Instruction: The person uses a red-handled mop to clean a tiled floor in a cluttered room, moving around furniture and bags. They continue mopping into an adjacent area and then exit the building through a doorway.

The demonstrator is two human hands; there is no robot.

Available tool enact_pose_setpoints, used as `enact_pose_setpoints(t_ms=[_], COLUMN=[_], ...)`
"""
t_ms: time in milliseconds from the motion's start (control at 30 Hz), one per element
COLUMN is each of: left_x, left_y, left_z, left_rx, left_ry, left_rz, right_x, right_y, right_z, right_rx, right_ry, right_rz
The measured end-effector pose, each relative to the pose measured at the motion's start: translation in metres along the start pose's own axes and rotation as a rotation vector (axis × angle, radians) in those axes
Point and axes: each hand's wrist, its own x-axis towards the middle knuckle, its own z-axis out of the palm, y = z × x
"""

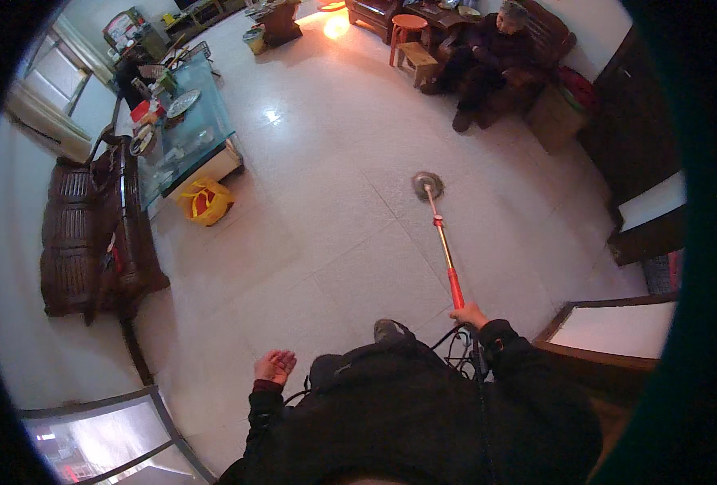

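Note:
A mop [444, 239] with a red grip and a metallic pole slants away from me, and my right hand [470, 315] is closed around the top of its grip. Its round, greyish head [427, 185] rests on the pale tiled floor [334, 242]. Off to the left of my body, my left hand [276, 366] hangs in the air with curled, parted fingers and nothing in it. Black cables [461, 351] hang beside my right wrist.
A yellow bag [205, 201] stands by a glass-topped table [204, 130] on the left, beside a dark wooden bench [101, 236]. At upper right a person [491, 60] sits near an orange stool [409, 25] and a wooden stool [417, 57]. A glowing heater [332, 7] lies far ahead.

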Motion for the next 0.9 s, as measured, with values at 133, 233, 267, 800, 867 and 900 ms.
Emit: enact_pose_setpoints(t_ms=[133,233,267,800,867,900], left_x=[0.009,0.021,0.030,0.311,0.329,0.336], left_y=[0.010,0.013,0.015,0.127,0.174,0.195], left_z=[0.063,0.109,0.121,0.417,0.460,0.481], left_rx=[-0.048,-0.030,-0.012,0.026,0.123,0.137], left_ry=[0.022,0.051,0.056,-0.043,-0.109,-0.099], left_rz=[0.035,0.027,0.031,-0.189,-0.142,-0.135], right_x=[0.009,0.040,0.053,0.326,0.350,0.360], right_y=[-0.019,-0.078,-0.102,-0.529,-0.571,-0.588], right_z=[-0.041,-0.071,-0.078,-0.156,-0.152,-0.153], right_rx=[0.174,0.160,0.165,0.169,0.212,0.157], right_ry=[0.165,0.000,0.052,-0.041,-0.027,-0.045], right_rz=[0.044,0.001,0.027,0.086,0.071,0.055])
